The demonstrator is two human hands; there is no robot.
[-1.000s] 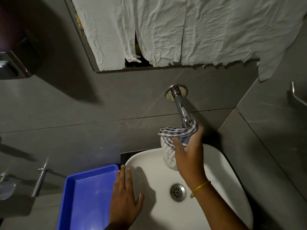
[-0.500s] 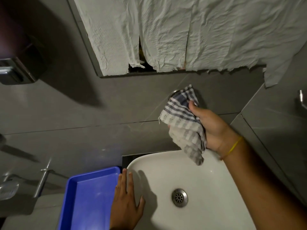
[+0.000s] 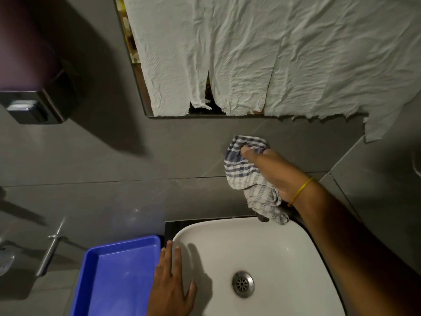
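My right hand grips a blue-and-white checked cloth against the grey tiled wall above the white sink. The cloth and hand cover the wall tap; only a dark bit of its spout shows below the cloth. A yellow band circles that wrist. My left hand rests flat on the sink's left rim, fingers straight, holding nothing.
A blue plastic tray sits left of the sink. The drain lies in the basin's middle. Crumpled white paper covers the mirror above. A dark dispenser hangs on the left wall, with a metal handle below it.
My right hand has moved with the cloth from the tap's tip up along the spout to the wall fitting. The view has shifted upward. My left hand has stayed on the rim.
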